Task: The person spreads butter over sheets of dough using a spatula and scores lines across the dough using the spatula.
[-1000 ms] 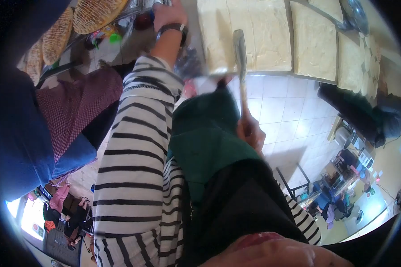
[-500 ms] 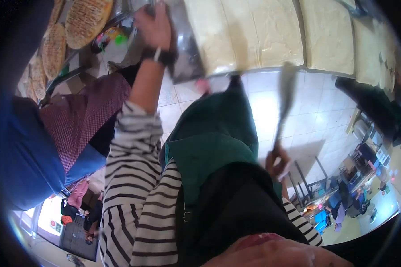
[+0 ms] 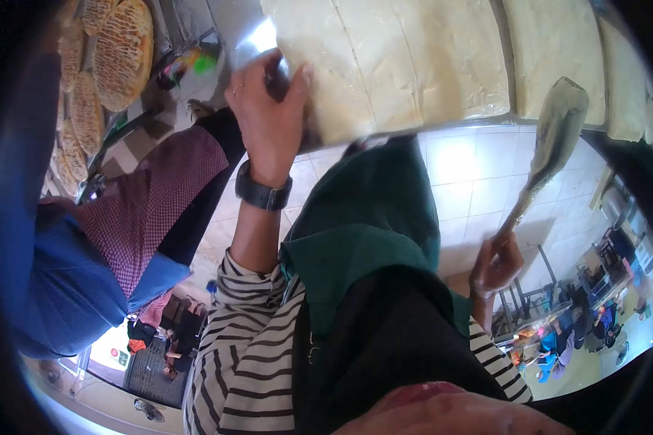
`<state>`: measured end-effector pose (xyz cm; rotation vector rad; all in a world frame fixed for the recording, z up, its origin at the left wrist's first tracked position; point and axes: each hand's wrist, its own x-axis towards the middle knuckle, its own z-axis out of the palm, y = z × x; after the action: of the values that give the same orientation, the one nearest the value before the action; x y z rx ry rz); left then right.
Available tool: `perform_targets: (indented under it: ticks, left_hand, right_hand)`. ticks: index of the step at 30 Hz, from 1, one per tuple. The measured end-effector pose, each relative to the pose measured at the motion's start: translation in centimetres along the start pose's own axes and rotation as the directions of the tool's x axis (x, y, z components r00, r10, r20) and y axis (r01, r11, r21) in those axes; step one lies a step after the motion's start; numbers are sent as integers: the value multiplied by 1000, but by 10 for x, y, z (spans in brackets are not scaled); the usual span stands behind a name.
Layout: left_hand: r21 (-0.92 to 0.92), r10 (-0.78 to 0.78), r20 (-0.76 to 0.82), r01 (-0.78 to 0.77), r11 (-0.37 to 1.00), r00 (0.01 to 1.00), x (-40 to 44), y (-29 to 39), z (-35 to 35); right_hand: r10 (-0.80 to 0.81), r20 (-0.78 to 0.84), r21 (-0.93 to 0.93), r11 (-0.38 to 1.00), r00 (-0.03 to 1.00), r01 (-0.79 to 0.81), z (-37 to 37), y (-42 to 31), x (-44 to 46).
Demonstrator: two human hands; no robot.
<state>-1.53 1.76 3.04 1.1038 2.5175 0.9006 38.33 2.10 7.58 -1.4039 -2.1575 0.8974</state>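
My left hand, with a dark watch on its wrist, rests at the near left corner of a cream-covered slab. Its thumb and fingers are apart, the thumb against the slab's edge, and nothing shows between them. At the right, my right hand grips the handle of a spatula. The spatula's broad blade is smeared with cream and points up, in front of another pale slab and the tray edge.
Oval breads with drizzled topping lie at the upper left, near a bright green item. A person in blue and checked cloth stands close on my left. Tiled floor shows below the table; people and furniture are farther back.
My left hand has drawn back from the far left to the slab's near corner. My right hand has moved right with the spatula, and the view has shifted.
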Motion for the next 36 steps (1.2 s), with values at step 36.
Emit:
perform_targets:
  ticks: [36]
  left_hand:
    - [-636,-485,278,538,553,829,4,-54,-7]
  right_hand:
    - [-88,64,16,996,994,87,-1,4,39]
